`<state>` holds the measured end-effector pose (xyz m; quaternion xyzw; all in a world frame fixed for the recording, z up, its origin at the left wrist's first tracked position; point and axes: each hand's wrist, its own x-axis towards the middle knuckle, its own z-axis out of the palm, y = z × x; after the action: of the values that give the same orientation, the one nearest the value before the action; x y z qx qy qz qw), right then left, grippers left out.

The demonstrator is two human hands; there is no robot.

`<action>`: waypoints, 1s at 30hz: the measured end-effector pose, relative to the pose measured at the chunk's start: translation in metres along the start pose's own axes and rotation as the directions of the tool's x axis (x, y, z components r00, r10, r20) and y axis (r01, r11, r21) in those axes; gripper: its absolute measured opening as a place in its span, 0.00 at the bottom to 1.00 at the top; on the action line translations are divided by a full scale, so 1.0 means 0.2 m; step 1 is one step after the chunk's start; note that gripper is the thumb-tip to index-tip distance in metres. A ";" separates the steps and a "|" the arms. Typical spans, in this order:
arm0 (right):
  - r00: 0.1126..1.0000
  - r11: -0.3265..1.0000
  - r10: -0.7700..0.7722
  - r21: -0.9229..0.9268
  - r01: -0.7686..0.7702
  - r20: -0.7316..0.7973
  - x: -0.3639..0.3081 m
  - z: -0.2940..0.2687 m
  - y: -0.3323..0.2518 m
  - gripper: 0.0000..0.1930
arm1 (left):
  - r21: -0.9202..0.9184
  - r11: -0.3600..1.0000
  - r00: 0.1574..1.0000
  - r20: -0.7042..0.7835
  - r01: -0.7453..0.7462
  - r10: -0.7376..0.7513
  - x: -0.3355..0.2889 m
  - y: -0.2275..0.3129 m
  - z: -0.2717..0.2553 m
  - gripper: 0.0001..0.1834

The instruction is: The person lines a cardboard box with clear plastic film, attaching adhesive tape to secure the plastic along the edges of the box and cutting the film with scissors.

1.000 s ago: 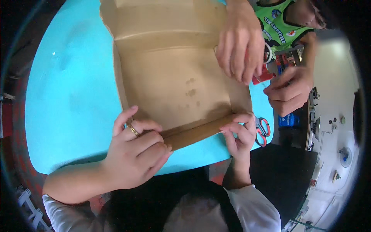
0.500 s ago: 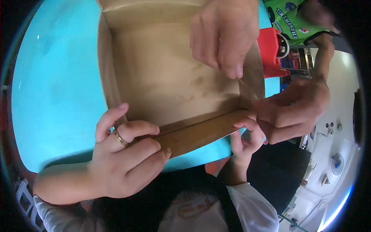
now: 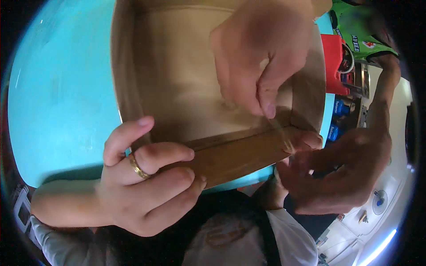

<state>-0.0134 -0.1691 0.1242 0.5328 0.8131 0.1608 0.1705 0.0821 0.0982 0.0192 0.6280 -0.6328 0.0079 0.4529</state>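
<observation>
A shallow brown cardboard box (image 3: 177, 75) lies before me, its near side flap (image 3: 239, 155) tilted outward. At the near left corner, my left hand (image 3: 155, 181), with a gold ring, is closed on the flap. My right hand (image 3: 308, 140) pinches the flap's right end; another person's hand (image 3: 341, 173) hides most of it. That person's other hand (image 3: 262, 62) hangs over the box, finger and thumb pinched together. A thin see-through strip (image 3: 279, 133), perhaps tape, runs from those fingertips down to the flap's right end.
The box rests on a turquoise table (image 3: 62, 88). Beyond its right side stands a red holder (image 3: 335, 64), with blue packages (image 3: 339, 108) nearby. A person in a green top (image 3: 355, 35) stands at the far right.
Both of the other person's hands have come nearer to me, the upper one bringing the strip over the flap. The right-side hand now covers more of my right hand. The box appears slightly shifted right.
</observation>
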 end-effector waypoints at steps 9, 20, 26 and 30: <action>0.983 0.963 -0.175 0.200 0.181 -0.050 -0.03 0.07 0.24 0.08 | -0.013 1.000 1.000 -0.013 0.001 -0.001 0.02 0.00 0.05 0.08; 0.993 0.962 -0.103 0.250 0.112 -0.049 0.14 0.04 0.19 0.09 | -0.006 0.999 0.998 -0.047 -0.036 0.036 -0.05 0.05 -0.04 0.08; 0.993 0.972 0.114 0.204 -0.114 0.012 0.24 0.02 0.28 0.08 | -0.013 0.999 0.998 -0.047 -0.046 0.046 -0.08 0.09 -0.12 0.08; 0.954 0.941 0.298 0.157 -0.301 0.038 0.27 0.04 0.30 0.08 | -0.013 1.000 0.999 -0.031 -0.020 0.019 -0.09 0.11 -0.14 0.08</action>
<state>0.0196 -0.0961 0.1387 0.6633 0.7317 0.1152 0.1062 0.0774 0.1337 0.0374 0.6185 -0.6320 0.0177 0.4666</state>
